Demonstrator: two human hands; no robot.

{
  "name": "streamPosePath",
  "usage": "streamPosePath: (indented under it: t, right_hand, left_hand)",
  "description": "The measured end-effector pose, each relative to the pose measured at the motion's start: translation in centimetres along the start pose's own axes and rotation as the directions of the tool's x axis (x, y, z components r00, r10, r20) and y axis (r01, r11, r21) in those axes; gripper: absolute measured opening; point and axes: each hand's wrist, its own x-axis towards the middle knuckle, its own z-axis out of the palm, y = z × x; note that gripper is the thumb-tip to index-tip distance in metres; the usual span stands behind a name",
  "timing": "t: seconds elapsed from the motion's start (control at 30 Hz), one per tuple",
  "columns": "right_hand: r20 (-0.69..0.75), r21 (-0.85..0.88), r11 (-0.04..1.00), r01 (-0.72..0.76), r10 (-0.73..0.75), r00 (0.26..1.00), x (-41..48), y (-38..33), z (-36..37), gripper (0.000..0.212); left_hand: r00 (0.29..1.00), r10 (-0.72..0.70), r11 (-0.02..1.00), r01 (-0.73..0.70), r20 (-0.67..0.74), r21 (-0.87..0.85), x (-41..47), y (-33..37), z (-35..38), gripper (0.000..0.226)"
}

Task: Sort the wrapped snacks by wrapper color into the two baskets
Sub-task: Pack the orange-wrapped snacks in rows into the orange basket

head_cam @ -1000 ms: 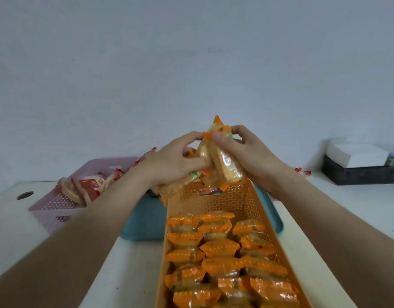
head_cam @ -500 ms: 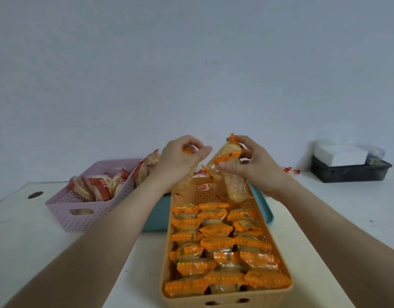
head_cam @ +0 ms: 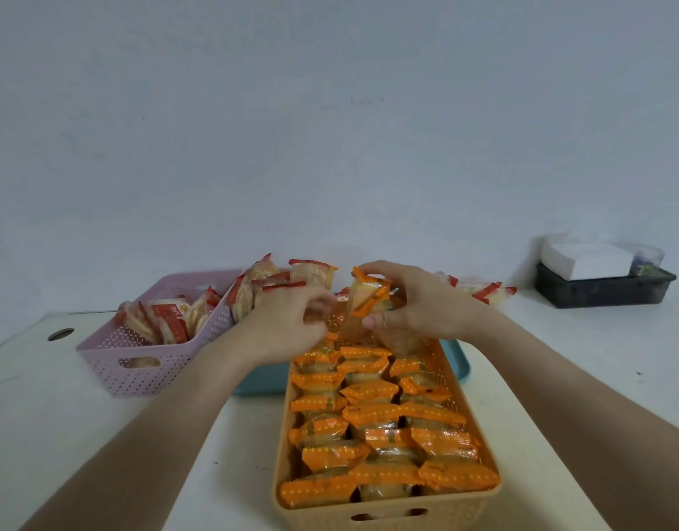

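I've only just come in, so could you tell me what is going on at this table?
A person is sorting wrapped snacks by colour. The right hand holds an orange-wrapped snack over the far end of the nearly full orange plastic basket; the left hand is blurred beside it. Red-wrapped snacks lie in the pink plastic basket, with more heaped on the teal tray behind.

I can read no text here (the red-wrapped snacks (head_cam: 169, 320) carry print and a small logo, too blurred).

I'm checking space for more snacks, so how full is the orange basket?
Nearly full. The orange basket holds orange-wrapped snacks in rows from its near end almost to its far end, where the right hand holds another.
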Motion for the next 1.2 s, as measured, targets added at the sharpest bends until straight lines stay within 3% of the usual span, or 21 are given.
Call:
streamPosePath:
  t: [0.07, 0.17, 0.3, 0.4, 0.63, 0.77, 0.87, 0.97, 1.1, 1.2]
  right_hand:
    - [0.057, -0.051, 0.999, 0.008, -0.005, 0.998, -0.2, -0.3, 0.2, 0.07]
    - [0.05, -0.133, 0.991, 0.019, -0.013, 0.999, -0.4, -0.3, 0.3, 0.071]
    - [0.039, -0.27, 0.962, 0.042, -0.033, 0.999, -1.2, -0.4, 0.4, 0.069]
    - [0.003, -0.284, 0.959, 0.003, -0.002, 1.0, -1.5, -0.3, 0.0, 0.065]
    - [0.06, -0.415, 0.909, -0.033, 0.064, 0.996, -1.6, -0.2, -0.2, 0.036]
    - [0.118, -0.541, 0.841, 0.027, 0.044, 0.992, -1.4, -0.3, 0.0, 0.043]
    - [0.225, -0.524, 0.85, 0.049, 0.083, 0.971, -1.0, -0.2, -0.8, 0.045]
    - [0.365, -0.434, 0.901, -0.004, 0.179, 0.914, -0.7, 0.0, -2.1, 0.05]
    - [0.366, -0.368, 0.927, -0.073, 0.216, 0.905, -0.4, -0.7, -3.4, 0.046]
    - [0.294, -0.542, 0.839, -0.046, 0.24, 0.925, -0.1, -0.7, -3.0, 0.049]
  left_hand:
    - [0.996, 0.03, 0.985, -0.043, -0.079, -0.165, 0.4, 0.7, -0.3, 0.049]
    - [0.996, 0.085, 0.963, -0.081, 0.005, -0.257, 1.4, 1.4, 0.2, 0.053]
    - [0.995, 0.061, 0.974, -0.077, -0.076, -0.213, 1.7, 1.4, 0.9, 0.042]
    - [0.992, 0.096, 0.992, -0.102, -0.086, -0.073, 1.3, 1.6, 1.1, 0.036]
    - [0.975, 0.062, 0.985, -0.094, 0.211, 0.146, 0.9, 1.5, 1.6, 0.02]
    - [0.985, 0.124, 0.99, -0.131, 0.123, 0.05, 1.2, 2.3, 1.3, 0.03]
    - [0.982, 0.101, 0.995, -0.103, 0.161, 0.006, 1.7, 2.9, 1.7, 0.044]
    - [0.984, 0.079, 0.997, -0.079, 0.162, -0.005, 2.2, 2.7, 2.4, 0.028]
    - [0.982, 0.11, 0.993, -0.115, 0.154, 0.02, 2.2, 2.7, 2.6, 0.023]
    - [0.977, 0.129, 0.992, -0.129, 0.171, -0.012, 2.3, 3.1, 2.8, 0.021]
